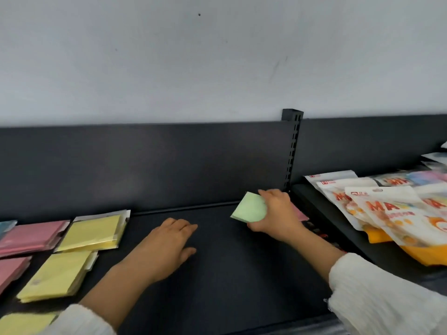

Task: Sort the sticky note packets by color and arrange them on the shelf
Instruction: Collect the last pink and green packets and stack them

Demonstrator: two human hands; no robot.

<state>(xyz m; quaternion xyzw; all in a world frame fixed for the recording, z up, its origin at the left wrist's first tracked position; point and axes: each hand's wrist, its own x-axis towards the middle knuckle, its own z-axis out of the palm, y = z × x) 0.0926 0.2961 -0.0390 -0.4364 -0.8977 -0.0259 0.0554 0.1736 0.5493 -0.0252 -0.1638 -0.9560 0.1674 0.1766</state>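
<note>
Head view — right hand [278, 213] fingers clamped on green packet [249, 210]; left hand [169, 245] fingers relaxed, seemingly resting flat on shelf [229, 274]

The left hand [169, 247] lies palm down over the middle of the shelf [217, 286], fingers loosely straight and pointing toward the shelf's back, thumb spread to the right. Whether it touches the surface cannot be told. Its bare forearm runs back to the shelf's front left, where the white left sleeve [79, 320] begins. The right hand [275, 213] reaches to the shelf's back right corner, fingers and thumb curled round a tilted green packet [249, 210]. Its forearm comes from the front right, out of the white right sleeve [375, 298].
</note>
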